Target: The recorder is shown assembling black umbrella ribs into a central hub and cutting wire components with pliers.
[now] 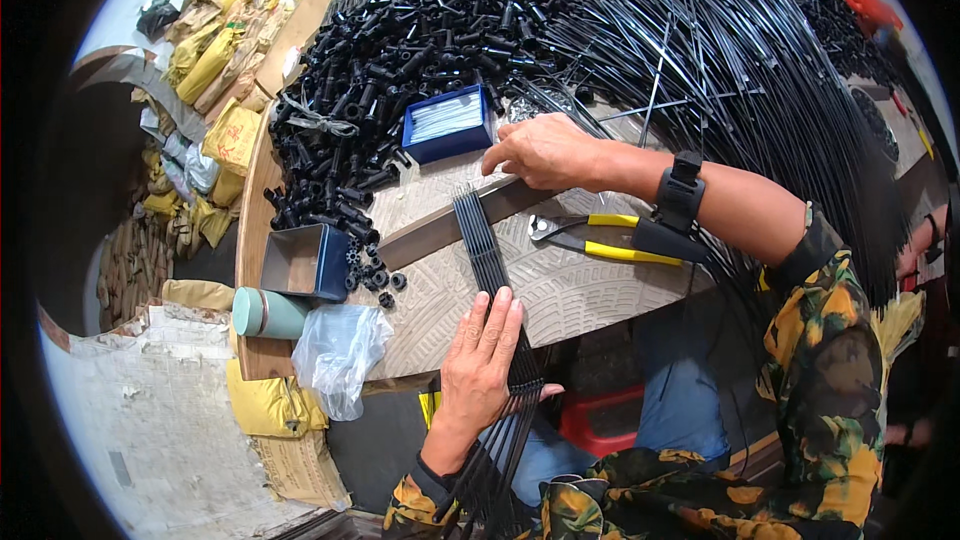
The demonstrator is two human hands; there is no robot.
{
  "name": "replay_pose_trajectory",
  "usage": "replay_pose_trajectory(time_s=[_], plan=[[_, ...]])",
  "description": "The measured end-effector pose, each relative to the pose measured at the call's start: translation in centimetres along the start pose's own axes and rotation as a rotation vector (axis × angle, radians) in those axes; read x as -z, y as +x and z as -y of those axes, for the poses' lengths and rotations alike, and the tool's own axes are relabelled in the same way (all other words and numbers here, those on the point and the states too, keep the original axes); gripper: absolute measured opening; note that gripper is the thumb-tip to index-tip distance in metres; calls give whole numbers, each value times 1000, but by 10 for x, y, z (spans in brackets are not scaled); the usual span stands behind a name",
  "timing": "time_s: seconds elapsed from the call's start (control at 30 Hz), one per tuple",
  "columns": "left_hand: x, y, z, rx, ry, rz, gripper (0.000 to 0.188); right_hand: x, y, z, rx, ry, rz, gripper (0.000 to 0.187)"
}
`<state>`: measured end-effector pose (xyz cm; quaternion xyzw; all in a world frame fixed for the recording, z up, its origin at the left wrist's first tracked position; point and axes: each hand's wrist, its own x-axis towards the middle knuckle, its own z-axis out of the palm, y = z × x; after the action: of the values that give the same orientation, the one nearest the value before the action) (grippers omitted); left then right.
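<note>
The left hand (475,375) lies with its fingers straight and together across a row of slim black rods (480,245), the thumb tip showing on their right side. The rods seem held between fingers and thumb, probably to keep them side by side. They slant from the lap up over the table's near edge, and their far ends cross a wooden bar (415,242), which likely props the tips off the tabletop (590,295). The right hand (550,152) is half curled just beyond the bar, right of the tips; whether its fingers pinch anything, I cannot tell. Just left of it stands a blue box (450,148) of thin pale pins (446,117), presumably set there for a short reach. Yellow-handled nippers (628,254) rest to the right, near the right forearm (handles toward the person, handy for picking up). The big heap of black tubular fittings (430,30) lies far, leaving the near side for handling.
</note>
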<state>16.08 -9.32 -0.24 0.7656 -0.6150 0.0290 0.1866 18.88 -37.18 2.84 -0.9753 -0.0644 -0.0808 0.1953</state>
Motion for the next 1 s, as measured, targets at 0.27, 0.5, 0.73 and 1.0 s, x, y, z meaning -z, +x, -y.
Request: replay_pose_trajectory(time_s=[0.27, 0.5, 0.73, 1.0], plan=[[0, -1, 1, 18, 7, 10, 89, -2, 5, 1, 37, -13, -32, 19], [-1, -2, 1, 39, 9, 1, 87, -9, 12, 3, 65, 4, -44, 15], [0, -4, 3, 45, 8, -11, 85, -5, 14, 11, -18, -38, 6, 13], [0, -3, 4, 43, -27, -23, 83, -8, 13, 9, -66, 75, -15, 17]])
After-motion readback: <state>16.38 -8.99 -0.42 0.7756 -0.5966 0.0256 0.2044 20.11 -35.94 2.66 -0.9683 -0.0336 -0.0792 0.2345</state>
